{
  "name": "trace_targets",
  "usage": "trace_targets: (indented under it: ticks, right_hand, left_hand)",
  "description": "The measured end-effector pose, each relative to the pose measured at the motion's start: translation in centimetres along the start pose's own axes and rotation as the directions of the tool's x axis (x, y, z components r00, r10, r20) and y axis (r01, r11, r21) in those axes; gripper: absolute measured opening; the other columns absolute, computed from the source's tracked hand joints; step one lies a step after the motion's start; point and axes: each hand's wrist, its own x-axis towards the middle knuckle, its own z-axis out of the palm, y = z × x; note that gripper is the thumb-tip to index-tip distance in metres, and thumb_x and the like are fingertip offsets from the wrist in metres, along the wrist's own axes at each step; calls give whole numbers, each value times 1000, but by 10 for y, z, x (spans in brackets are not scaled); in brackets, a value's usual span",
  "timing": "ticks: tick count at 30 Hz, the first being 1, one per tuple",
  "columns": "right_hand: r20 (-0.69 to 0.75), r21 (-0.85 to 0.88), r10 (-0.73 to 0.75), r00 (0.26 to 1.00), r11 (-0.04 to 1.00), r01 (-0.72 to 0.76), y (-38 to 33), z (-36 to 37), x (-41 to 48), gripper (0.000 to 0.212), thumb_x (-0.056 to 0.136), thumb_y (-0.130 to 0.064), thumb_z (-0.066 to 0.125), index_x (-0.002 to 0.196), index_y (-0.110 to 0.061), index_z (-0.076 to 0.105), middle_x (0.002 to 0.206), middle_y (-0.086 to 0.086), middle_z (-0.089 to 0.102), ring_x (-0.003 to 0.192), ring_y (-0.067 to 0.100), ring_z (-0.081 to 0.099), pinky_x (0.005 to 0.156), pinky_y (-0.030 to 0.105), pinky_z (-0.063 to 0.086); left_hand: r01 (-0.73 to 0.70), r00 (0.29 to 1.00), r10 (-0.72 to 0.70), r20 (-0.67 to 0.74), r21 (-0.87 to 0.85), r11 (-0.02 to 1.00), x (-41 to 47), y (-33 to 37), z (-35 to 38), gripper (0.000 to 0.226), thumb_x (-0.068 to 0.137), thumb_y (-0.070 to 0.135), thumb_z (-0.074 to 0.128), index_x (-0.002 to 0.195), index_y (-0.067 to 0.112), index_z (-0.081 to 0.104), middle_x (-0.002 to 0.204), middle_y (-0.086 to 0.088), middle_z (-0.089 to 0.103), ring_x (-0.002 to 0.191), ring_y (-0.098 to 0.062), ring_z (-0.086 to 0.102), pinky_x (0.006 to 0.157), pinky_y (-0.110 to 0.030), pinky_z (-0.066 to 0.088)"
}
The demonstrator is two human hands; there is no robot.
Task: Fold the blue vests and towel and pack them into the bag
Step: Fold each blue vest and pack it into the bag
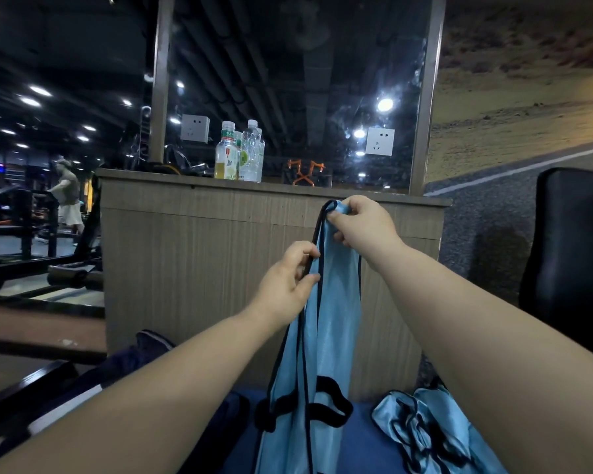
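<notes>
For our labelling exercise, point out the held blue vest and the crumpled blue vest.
held blue vest (338,302), head view, hanging middle panel.
crumpled blue vest (401,413), head view, bunched fabric.

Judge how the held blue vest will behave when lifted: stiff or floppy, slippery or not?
Probably floppy: the vest hangs straight down from the right hand. Likely light, since a mere pinch holds it. Its sheen suggests slippery fabric.
</notes>
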Motion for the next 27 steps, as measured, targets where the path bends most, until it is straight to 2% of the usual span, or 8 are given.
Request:
trace_targets:
  ticks: [4, 7, 12, 17, 19, 22, 25, 27]
  right_hand:
    - [1, -101, -7, 1000, 995, 7, -1, 1, -2, 22, 87, -40, 68, 87, -20, 59, 84, 2, 69, 86, 21, 67, 81, 43, 57]
    - [-15, -169, -24, 1000, 985, 21, -1, 3, -3, 27, 86, -43, 69, 88, -18, 57, 88, 1, 66, 84, 19, 63, 73, 35, 51]
    - [-45, -208, -19, 999, 978, 9, 2, 1, -5, 33, 90, -41, 65, 72, -25, 43, 74, -7, 51, 67, 9, 47, 54, 26, 33]
    - [-139, -150, 4, 990, 988, -25, 7, -6, 0, 21, 94, -37, 62, 93, -17, 54, 102, 1, 51, 88, 19, 50, 62, 26, 37]
    - [-198, -104, 21, 980, 994, -42, 9, -10, 3, 21, 94, -35, 62, 83, -19, 52, 109, 3, 43, 94, 22, 48, 71, 29, 40]
    - [-274, 22, 72, 959, 997, -68, 15, -17, 9, 34, 94, -23, 59, 68, -18, 38, 96, 4, 38, 68, 17, 38, 55, 26, 30]
    - [-284, 156, 187, 940, 977, -147, 21, -23, 8, 4, 96, -13, 45, 93, -15, 44, 84, 2, 40, 64, 16, 33, 57, 29, 30]
    - [-249, 127, 207, 946, 975, -180, 26, -23, 7, 5, 95, -13, 40, 91, -16, 41, 81, 1, 39, 64, 16, 33, 55, 29, 29]
  left_hand:
    - [62, 997, -67, -26, -141, 988, 0, 3, 5, 36, 86, 26, 68, 103, 44, 42, 111, -7, 60, 104, -23, 59, 96, -39, 48]
    - [125, 991, -129, -21, -135, 983, 5, 0, 9, 54, 71, 37, 77, 100, 49, 33, 104, -4, 63, 94, -19, 63, 84, -36, 53]
    - [189, 981, -191, -26, -77, 979, 5, -6, 9, 45, 84, 4, 59, 111, 23, 29, 79, -4, 59, 54, -5, 45, 55, -24, 41]
    - [308, 927, -329, 183, 132, 942, 3, -16, 3, 48, 84, 13, 63, 123, 22, 36, 101, -11, 62, 76, -21, 62, 58, -28, 48]
    - [290, 889, -361, 282, 262, 920, 1, -21, 3, 48, 83, 15, 64, 128, 15, 46, 108, -13, 62, 93, -27, 64, 67, -34, 52]
    - [306, 859, -384, 338, 261, 915, -1, -31, 0, 25, 82, 18, 64, 107, 19, 63, 96, -2, 67, 88, -20, 65, 79, -33, 54]
    - [356, 841, -406, 357, 201, 913, -1, -32, -3, 10, 86, 19, 64, 94, 20, 68, 81, 4, 65, 75, -13, 60, 72, -27, 49]
    - [446, 810, -441, 387, 80, 891, 0, -28, -6, 9, 88, 20, 63, 94, 19, 70, 83, 2, 69, 74, -14, 63, 71, -29, 51]
